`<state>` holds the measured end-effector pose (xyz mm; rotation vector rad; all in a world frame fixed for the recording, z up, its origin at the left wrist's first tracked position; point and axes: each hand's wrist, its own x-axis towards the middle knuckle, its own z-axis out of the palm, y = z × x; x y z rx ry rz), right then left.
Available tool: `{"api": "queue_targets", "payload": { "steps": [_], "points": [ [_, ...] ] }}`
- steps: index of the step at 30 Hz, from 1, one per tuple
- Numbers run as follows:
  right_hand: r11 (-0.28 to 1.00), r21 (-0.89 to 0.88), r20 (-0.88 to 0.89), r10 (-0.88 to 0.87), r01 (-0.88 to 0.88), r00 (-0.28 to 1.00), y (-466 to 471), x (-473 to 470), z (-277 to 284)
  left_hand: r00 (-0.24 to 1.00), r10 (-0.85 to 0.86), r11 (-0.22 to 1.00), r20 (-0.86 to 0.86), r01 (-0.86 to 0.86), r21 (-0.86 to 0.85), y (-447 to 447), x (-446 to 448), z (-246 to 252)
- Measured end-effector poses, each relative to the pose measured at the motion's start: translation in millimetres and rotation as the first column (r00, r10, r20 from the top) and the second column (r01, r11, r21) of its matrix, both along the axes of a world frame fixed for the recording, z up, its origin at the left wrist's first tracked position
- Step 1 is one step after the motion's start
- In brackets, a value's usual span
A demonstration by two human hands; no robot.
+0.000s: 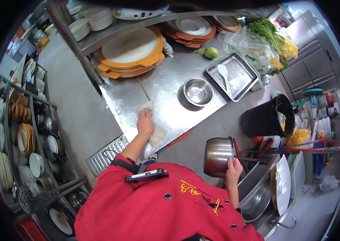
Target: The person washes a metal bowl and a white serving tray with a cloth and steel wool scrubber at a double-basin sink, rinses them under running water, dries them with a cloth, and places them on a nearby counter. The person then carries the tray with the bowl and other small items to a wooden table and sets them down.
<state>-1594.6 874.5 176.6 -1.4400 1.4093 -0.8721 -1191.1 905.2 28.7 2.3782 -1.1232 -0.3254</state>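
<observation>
My left hand (145, 123) is down on the steel table, gripping a pale damp-looking cloth (158, 136) that spreads out on both sides of the fingers. Just beyond the cloth lies a thin wooden stick (143, 89), its far end close to a stack of oval platters. My right hand (233, 170) holds a stainless steel pot (218, 156) by its rim, off the table on my right side. The pot is tipped sideways, so its inside is hidden. A round steel bowl (198, 92) stands on the table (170, 81) near its right edge.
A steel tray (233, 96) holding a white spoon (223, 73) sits beyond the bowl. Orange-rimmed platters (130, 49) are stacked under the shelf (127, 28). A green fruit (211, 52) and bagged greens (263, 33) lie farther back. A black bin (260, 120) stands right; dish racks (34, 99) line the left.
</observation>
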Motion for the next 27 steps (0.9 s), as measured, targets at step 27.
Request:
{"api": "queue_targets", "payload": {
  "steps": [27],
  "points": [
    [0.776,-0.054,-0.076,-0.631,0.629,0.772,76,-80,3,0.486,0.084,0.996,-0.870,-0.076,0.054,-240,-37,-53]
  ]
}}
